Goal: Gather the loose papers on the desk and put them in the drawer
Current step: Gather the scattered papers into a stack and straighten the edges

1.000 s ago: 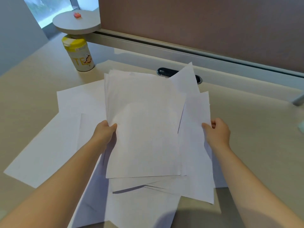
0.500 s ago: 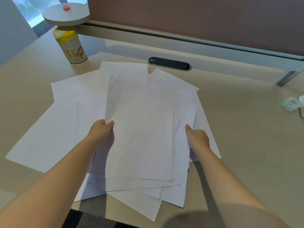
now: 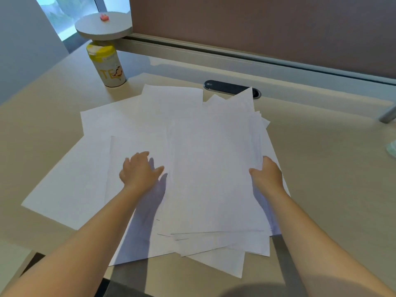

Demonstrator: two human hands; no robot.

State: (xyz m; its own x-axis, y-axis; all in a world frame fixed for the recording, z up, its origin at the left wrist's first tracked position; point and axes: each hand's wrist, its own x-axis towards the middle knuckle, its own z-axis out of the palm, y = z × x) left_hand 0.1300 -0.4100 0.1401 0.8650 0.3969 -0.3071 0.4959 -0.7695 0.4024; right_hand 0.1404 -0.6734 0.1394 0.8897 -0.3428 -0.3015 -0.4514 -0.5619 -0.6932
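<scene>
A rough stack of white papers [image 3: 210, 174] lies on the beige desk [image 3: 321, 157] in front of me, its sheets fanned out at the near and far ends. My right hand [image 3: 266, 174] grips the stack's right edge. My left hand [image 3: 139, 170] hovers open, fingers spread, just left of the stack above other loose sheets [image 3: 85, 172] that lie flat on the desk to the left. No drawer is in view.
A yellow-lidded canister [image 3: 107, 65] stands at the back left under a round grey shelf [image 3: 104, 26]. A black cable port [image 3: 231, 87] sits behind the papers. A brown partition [image 3: 257, 24] closes the back. A pale object [image 3: 392, 148] shows at the right edge.
My left hand has let go of the stack's left edge and spread open beside it. The stack has settled lower onto the desk. My right hand still holds the right edge.
</scene>
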